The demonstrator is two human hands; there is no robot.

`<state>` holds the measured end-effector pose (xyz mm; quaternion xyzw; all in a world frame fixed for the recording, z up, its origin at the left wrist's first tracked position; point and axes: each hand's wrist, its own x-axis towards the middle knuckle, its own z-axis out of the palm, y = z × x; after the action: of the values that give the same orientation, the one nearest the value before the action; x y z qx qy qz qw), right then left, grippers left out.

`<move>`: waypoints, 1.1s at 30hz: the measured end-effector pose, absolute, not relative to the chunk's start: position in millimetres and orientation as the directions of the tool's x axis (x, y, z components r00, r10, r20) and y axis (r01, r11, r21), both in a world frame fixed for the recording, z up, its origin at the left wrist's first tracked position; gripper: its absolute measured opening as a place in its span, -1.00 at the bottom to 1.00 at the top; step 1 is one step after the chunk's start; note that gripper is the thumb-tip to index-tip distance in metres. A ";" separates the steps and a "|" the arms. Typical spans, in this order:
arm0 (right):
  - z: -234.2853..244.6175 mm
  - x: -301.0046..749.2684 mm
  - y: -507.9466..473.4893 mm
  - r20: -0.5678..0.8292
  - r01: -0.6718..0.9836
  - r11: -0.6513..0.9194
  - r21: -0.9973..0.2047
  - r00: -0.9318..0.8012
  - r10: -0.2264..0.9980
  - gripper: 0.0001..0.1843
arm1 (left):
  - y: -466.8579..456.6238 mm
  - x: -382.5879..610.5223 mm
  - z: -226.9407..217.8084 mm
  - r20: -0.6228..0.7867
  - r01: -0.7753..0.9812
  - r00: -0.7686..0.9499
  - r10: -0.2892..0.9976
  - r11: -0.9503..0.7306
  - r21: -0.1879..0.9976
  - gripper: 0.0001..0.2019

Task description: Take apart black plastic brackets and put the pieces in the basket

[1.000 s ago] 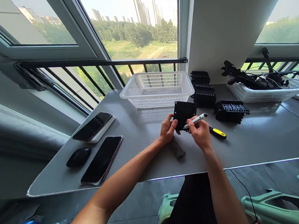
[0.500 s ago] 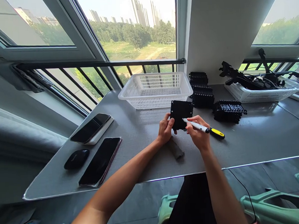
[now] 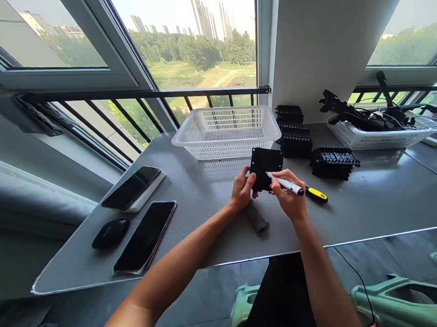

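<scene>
Left hand's point(image 3: 242, 187) grip is pinching the black plate point(image 3: 259, 160) at its left side, holding it over the worktop point(image 3: 389, 198) between front and back edges. Right hand's point(image 3: 291, 198) grip is pinching a white marker point(image 3: 286, 184), tip pointing at the plate's face (can't tell if touching). White basket point(image 3: 225, 150) is standing near the back edge.

The head camera looks forward-down over the table point(image 3: 374, 199).
</scene>
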<state>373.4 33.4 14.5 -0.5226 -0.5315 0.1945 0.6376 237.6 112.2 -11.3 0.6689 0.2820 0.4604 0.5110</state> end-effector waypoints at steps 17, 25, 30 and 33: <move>15.0 373.1 33.6 0.538 0.306 0.443 -0.843 0.519 0.664 -0.76 | 107.8 239.3 -2.6 0.256 -0.106 0.462 0.849 -0.234 0.967 -0.65; 13.8 374.6 34.7 0.517 0.319 0.407 -0.856 0.518 0.681 -0.70 | 104.2 238.2 0.0 0.249 -0.077 0.474 0.845 -0.241 0.967 -0.64; 14.3 374.7 34.8 0.513 0.318 0.403 -0.858 0.515 0.686 -0.69 | 103.2 237.5 0.0 0.263 -0.058 0.469 0.844 -0.267 0.962 -0.64; 14.8 374.3 34.6 0.503 0.319 0.389 -0.864 0.522 0.689 -0.68 | 103.5 237.5 -1.5 0.263 -0.056 0.464 0.846 -0.268 0.962 -0.64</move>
<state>374.3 34.6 14.8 -0.5361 -0.4700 0.1344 0.6883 237.5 103.5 -1.5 0.6726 0.2934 0.4262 0.5290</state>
